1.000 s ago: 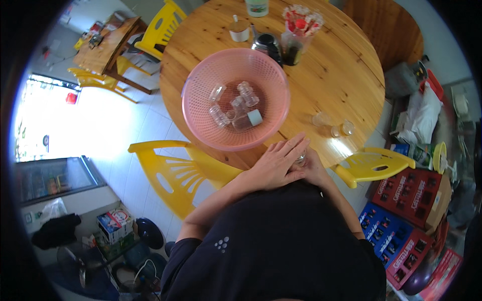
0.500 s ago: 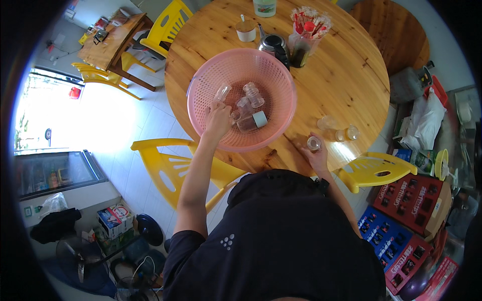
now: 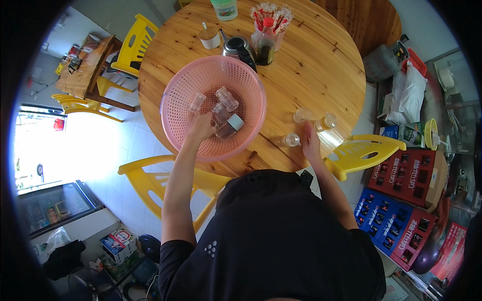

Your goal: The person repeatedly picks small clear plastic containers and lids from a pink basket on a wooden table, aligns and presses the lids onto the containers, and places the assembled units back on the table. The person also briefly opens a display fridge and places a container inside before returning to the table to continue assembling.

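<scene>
My left hand [image 3: 202, 127] reaches down into a pink perforated plastic basket [image 3: 173, 80], fingers closed at the round mouth of a small clear jar [image 3: 215, 124]. Beside that jar lies a wider clear jar with a white lid [image 3: 234, 122]. Several other clear jars are in the basket, one ribbed jar [image 3: 227, 99] among them. On the table to the right, my right hand [image 3: 311, 144] is open with its fingers stretched forward, holding nothing. Close by its left stands a clear jar [image 3: 291, 140]. Past its fingertips are two more, a jar [image 3: 302, 115] and another jar [image 3: 327, 122].
The round wooden table [image 3: 316, 65] carries a steel kettle [image 3: 237, 47], a white pot with a spoon [image 3: 209, 38], a dark bottle with a red cap [image 3: 266, 45] and a green-white tub [image 3: 224, 9]. Yellow chairs [image 3: 168, 185] [image 3: 364, 150] and stacked drink cartons [image 3: 396, 210] surround me.
My right hand has let go of the clear jar, which now stands on the table, and moved forward beside it. My left hand stays in the basket. The whole view has shifted.
</scene>
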Tool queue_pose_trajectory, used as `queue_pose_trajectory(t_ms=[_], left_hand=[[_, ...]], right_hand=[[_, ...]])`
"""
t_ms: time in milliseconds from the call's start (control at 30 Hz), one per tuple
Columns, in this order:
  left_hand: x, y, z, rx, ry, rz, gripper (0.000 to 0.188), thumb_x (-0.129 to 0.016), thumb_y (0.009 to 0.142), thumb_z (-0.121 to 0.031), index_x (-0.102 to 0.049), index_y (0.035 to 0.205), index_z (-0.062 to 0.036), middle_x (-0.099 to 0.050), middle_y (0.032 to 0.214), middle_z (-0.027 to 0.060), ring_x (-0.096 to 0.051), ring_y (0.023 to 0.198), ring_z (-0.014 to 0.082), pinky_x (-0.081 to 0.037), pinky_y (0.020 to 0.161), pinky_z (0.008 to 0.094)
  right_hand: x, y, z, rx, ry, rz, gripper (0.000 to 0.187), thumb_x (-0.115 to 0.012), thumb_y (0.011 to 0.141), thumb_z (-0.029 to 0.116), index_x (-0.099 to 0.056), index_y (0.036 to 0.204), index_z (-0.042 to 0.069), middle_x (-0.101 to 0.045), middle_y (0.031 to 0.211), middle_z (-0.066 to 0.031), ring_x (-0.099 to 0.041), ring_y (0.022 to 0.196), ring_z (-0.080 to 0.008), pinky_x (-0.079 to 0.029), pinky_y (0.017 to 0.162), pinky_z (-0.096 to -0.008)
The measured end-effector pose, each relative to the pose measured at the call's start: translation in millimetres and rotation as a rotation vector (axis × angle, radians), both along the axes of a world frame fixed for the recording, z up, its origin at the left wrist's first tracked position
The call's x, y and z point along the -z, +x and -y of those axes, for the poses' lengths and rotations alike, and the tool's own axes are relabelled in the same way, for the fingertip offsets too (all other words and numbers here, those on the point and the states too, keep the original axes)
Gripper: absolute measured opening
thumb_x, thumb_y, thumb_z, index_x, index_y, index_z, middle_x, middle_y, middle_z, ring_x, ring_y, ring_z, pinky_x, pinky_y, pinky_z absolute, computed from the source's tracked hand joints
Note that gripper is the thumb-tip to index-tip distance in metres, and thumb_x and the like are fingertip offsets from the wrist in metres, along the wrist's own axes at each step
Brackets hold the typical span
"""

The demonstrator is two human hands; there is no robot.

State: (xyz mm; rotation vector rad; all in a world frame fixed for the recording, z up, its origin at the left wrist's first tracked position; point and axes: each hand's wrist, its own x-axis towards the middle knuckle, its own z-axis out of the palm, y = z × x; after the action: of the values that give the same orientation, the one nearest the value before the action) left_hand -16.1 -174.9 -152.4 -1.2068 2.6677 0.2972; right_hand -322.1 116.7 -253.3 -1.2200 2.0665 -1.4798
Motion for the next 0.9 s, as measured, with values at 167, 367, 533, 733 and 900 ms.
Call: queue_pose_trajectory(t_ms=[167, 367, 533, 733, 900], left_hand=[[-23, 1, -2, -0.101, -0.081, -0.323, 0.037, -0.068, 0.077, -0.024, -0.062, 0.108, -0.0053, -0.066, 0.103, 0.0192, -0.058, 0.106, 0.0333, -0.04, 0.095, 0.0484], [-54, 16, -13, -0.635, 1.129, -1.494, 0.043, -0.049, 0.094, -0.024, -0.05, 0.134, -0.0069, -0.064, 0.11, 0.0157, -0.064, 0.084, 0.0255, -0.053, 0.079, 0.042], [-66, 34, -46, -0.659, 1.421, -1.871, 0.044, -0.045, 0.099, -0.025, -0.045, 0.14, -0.0088, -0.064, 0.109, 0.0161, -0.065, 0.084, 0.0264, -0.054, 0.078, 0.0413], [-53, 70, -81, -0.725, 1.238, -2.042, 0.039, -0.051, 0.102, -0.033, -0.05, 0.131, -0.0075, -0.063, 0.112, 0.0186, -0.063, 0.085, 0.0253, -0.052, 0.077, 0.0383], [-57, 73, -107, -0.597, 1.491, -2.101, 0.04, -0.049, 0.102, -0.037, -0.051, 0.128, -0.0062, -0.063, 0.113, 0.0187, -0.064, 0.094, 0.0242, -0.051, 0.08, 0.0359]], right_hand=[[5, -2, 34, 0.069, -0.095, 0.061, 0.067, -0.049, 0.09, -0.01, -0.023, 0.151, 0.003, -0.049, 0.141, -0.0216, -0.05, 0.13, -0.0303, -0.04, 0.108, -0.0369], [4, -17, 59, 0.023, -0.091, 0.184, 0.061, -0.061, 0.089, -0.002, -0.034, 0.144, 0.002, -0.056, 0.126, -0.0134, -0.056, 0.117, -0.0234, -0.046, 0.1, -0.034], [-5, -34, 81, -0.046, -0.104, 0.357, 0.042, -0.065, 0.089, 0.002, -0.047, 0.127, 0.003, -0.058, 0.108, -0.0048, -0.059, 0.097, -0.012, -0.051, 0.085, -0.0278], [-82, -33, 75, -0.067, -0.16, 0.531, 0.032, -0.063, 0.093, 0.012, -0.05, 0.121, 0.005, -0.057, 0.092, -0.0032, -0.058, 0.073, -0.0118, -0.051, 0.061, -0.0291], [-163, 25, 52, -0.456, -0.095, 0.853, 0.031, -0.06, 0.095, 0.021, -0.052, 0.121, 0.006, -0.056, 0.082, -0.003, -0.056, 0.066, -0.0112, -0.05, 0.057, -0.028]])
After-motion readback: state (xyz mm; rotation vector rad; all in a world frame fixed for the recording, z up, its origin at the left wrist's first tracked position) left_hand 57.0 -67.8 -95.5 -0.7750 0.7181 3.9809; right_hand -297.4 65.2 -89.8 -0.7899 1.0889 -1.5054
